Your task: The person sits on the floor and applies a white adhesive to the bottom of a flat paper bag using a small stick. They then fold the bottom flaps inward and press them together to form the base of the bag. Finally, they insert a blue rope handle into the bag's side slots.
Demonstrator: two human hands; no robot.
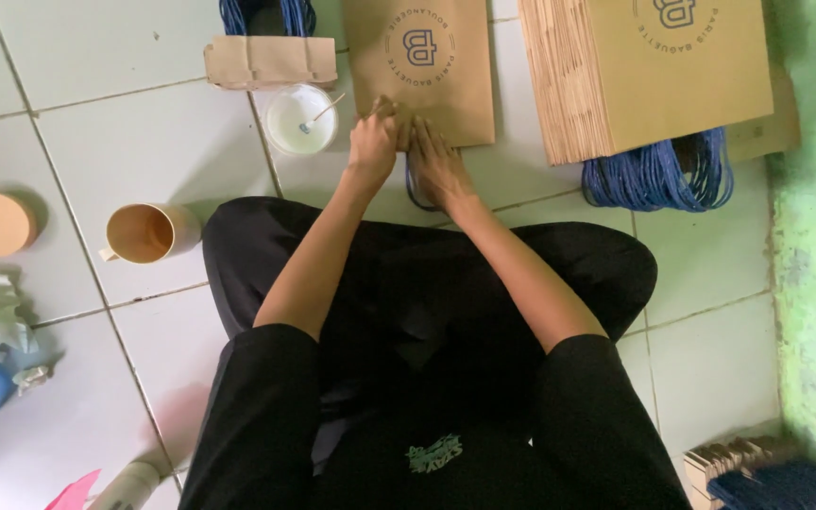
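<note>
Seated cross-legged on the white tiled floor (144, 132), both forearms stretched forward and converging. Left hand (373, 140) curled, fingers pinched shut on the lower edge of a flat brown paper bag (427, 85). Right hand (436, 161) laid palm down, fingers spread flat and gripping nothing, pressing the same edge, touching the left. Blue cord handle (415, 192) looping out beneath the right wrist. Just left of the bag, a white glue cup (287, 125) with a stick. Further right, a stack of bags (654, 76).
</note>
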